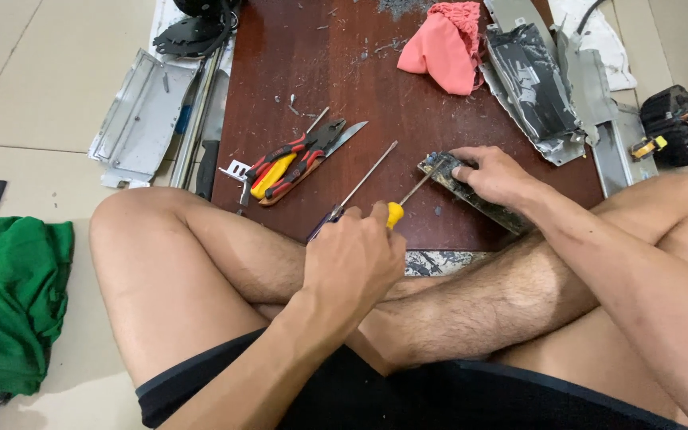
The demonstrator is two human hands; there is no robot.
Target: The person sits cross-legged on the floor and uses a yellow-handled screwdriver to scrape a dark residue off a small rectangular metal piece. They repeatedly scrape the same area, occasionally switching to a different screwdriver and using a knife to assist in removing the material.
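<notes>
On the near edge of the dark red-brown board (320, 72), a narrow circuit board (471, 191) lies flat and slantwise, its far end pinned under the right hand (491, 175). That hand rests palm down on it, fingers curled over the strip and pressing it to the wood. The left hand (352, 259) is closed in a fist around the yellow handle of a screwdriver (409, 197), whose thin shaft runs up and to the right so that the tip meets the circuit board just beside the right fingertips. A second screwdriver (360, 187) with a long bare shaft lies on the board just to the left, its handle end hidden behind the left hand.

Farther left on the wood lie red-and-black pliers (300, 155) and a yellow-handled tool (272, 177), touching each other, with a small metal bracket (235, 170) beside them. Metal shavings are scattered across the far part of the board, where a pink cloth (443, 44) sits. To its right lies a bent, dark metal housing (535, 80), and beyond that, on the floor, a black device (678, 127). Grey metal panels (141, 115) rest on the tiled floor to the left, and a green garment (9, 302) lies beside the person's crossed bare legs.
</notes>
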